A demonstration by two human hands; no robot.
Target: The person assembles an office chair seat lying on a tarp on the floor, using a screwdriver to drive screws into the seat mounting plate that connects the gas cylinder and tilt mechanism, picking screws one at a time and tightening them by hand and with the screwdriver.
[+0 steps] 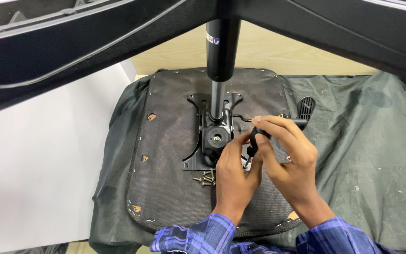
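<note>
Dark cloth [377, 155] covers the worktop under an upturned chair seat [170, 141] — beside its metal plate [198, 157], both hands' fingers clamp a screwdriver [254, 141]: left hand [233, 176], right hand [290, 160].

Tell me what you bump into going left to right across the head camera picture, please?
White board → loose screws → left hand → screwdriver → right hand → black lever handle → dark green cloth.

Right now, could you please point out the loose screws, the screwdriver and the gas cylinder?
loose screws [205, 178]: head view, middle of the pile.
screwdriver [253, 145]: head view, black handle between the hands.
gas cylinder [222, 51]: head view, black upper tube.
</note>
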